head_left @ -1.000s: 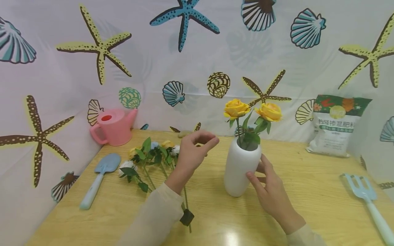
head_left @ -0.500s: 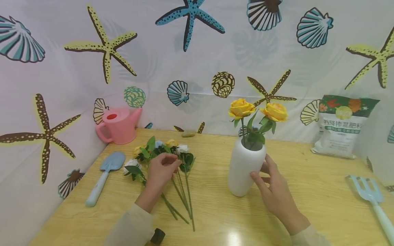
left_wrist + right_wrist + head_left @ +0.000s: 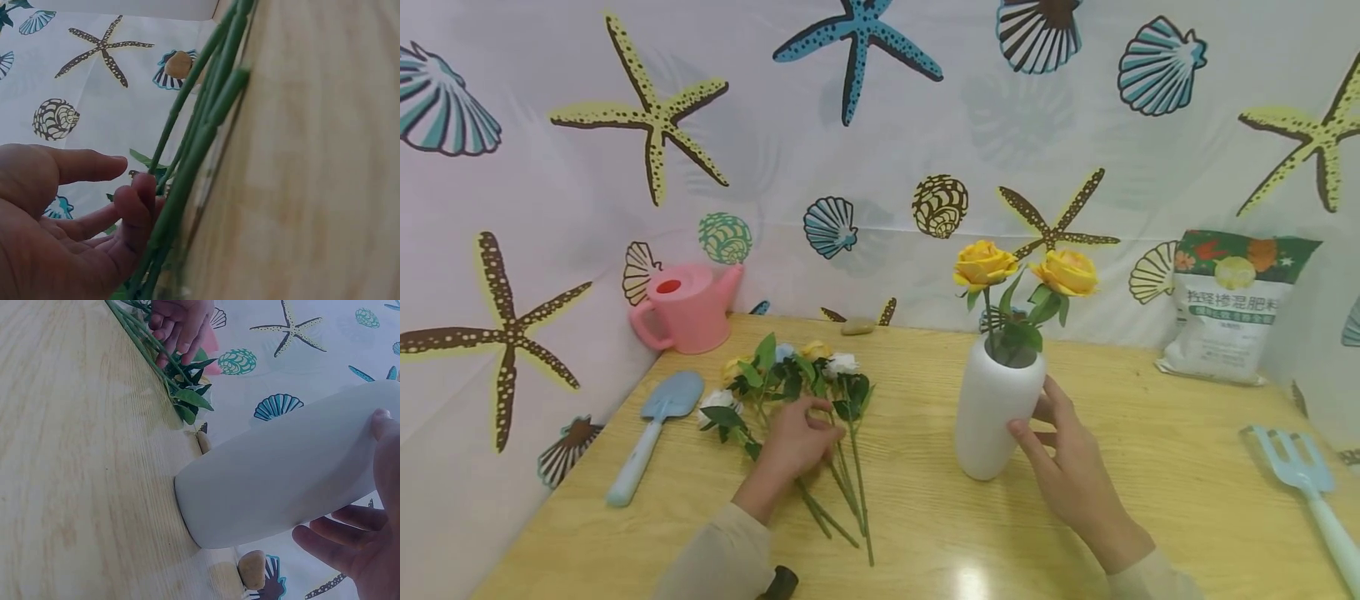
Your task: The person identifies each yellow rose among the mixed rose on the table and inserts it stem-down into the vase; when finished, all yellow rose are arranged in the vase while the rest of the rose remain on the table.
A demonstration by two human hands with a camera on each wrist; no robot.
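A white vase [image 3: 1001, 412] stands on the wooden table with two yellow roses [image 3: 1064, 272] upright in it. My right hand [image 3: 1071, 467] holds the vase from its right side, thumb on the near face and fingers round the far side. Left of the vase lies a loose bunch of artificial flowers [image 3: 842, 364] in white, yellow and blue. Over their green stems [image 3: 199, 147] is my left hand [image 3: 797, 442]. In the left wrist view its thumb stands apart from the stems, and the bent fingers lie close against them; nothing is pinched. Contact is hard to tell.
A pink watering can [image 3: 688, 308] and a blue trowel [image 3: 658, 429] are at the left. On the right are a fertilizer bag [image 3: 1232, 308] and a blue hand fork [image 3: 1300, 483]. Small stones [image 3: 252, 570] lie near the patterned back cloth.
My left hand has moved left from near the vase and down onto the stems of the lying flowers. The right hand has stayed on the vase.
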